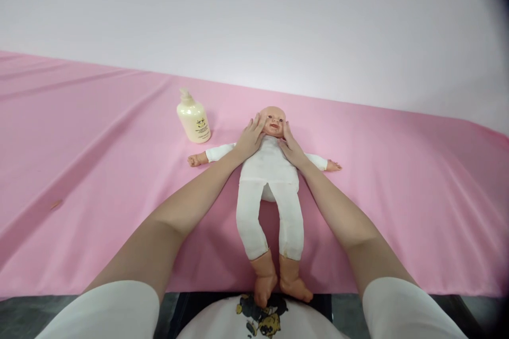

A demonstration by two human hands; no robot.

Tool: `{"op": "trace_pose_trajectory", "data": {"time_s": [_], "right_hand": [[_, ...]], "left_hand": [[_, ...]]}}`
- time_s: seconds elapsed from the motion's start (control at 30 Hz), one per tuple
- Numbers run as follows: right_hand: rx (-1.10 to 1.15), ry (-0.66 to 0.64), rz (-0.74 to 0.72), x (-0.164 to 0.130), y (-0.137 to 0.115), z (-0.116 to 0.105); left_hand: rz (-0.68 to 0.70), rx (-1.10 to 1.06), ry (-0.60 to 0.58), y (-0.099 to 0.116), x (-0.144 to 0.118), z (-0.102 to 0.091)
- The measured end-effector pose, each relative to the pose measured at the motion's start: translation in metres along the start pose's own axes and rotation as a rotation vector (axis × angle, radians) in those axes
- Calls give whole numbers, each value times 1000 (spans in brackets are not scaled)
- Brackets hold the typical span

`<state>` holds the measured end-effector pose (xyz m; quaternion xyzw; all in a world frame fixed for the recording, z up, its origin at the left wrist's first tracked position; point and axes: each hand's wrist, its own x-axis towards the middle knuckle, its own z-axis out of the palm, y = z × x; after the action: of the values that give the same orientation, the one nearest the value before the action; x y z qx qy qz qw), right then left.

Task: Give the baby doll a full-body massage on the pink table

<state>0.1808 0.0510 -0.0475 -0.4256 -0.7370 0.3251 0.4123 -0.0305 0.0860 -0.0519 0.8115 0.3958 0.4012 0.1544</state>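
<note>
A baby doll (269,180) in a white suit lies on its back on the pink cloth (99,169), feet toward me and arms spread. My left hand (250,137) rests flat against the left side of the doll's head and shoulder. My right hand (291,144) lies against the right side of the head, fingers along the cheek. Both hands touch the doll without gripping it.
A cream pump bottle (193,118) stands upright on the cloth just left of the doll's head. The pink cloth covers the whole table, with a pale wall behind. The doll's feet reach the near table edge.
</note>
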Motion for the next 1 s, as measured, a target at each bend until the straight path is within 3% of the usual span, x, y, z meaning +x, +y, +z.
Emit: {"op": "trace_pose_trajectory", "data": {"time_s": [0.13, 0.3, 0.4, 0.5, 0.6, 0.7, 0.77, 0.83, 0.93, 1.0], "right_hand": [[-98, -35, -107, -1, -6, 0], [-114, 3, -110, -5, -11, 1], [-117, 28, -82, -8, -13, 0], [-76, 55, -8, -10, -14, 0], [-30, 59, 42, -11, -13, 0], [-22, 60, 37, -13, -13, 1], [-10, 78, 22, -15, -18, 1], [0, 117, -12, -18, -33, 2], [69, 225, -91, -24, -70, 11], [234, 283, -101, -29, -99, 19]], "left_hand": [[144, 25, -36, 2, -2, -2], [50, 155, -120, 25, 3, -22], [36, 256, -117, 43, 15, -63], [-7, 337, 82, 50, 23, -118], [-117, 468, 294, 39, 19, -165], [-282, 510, 311, 22, 11, -189], [-318, 545, 296, 21, 10, -191], [-307, 553, 311, 36, 13, -183], [-91, 401, 324, 83, 15, -153], [108, 263, 212, 119, 9, -123]]}}
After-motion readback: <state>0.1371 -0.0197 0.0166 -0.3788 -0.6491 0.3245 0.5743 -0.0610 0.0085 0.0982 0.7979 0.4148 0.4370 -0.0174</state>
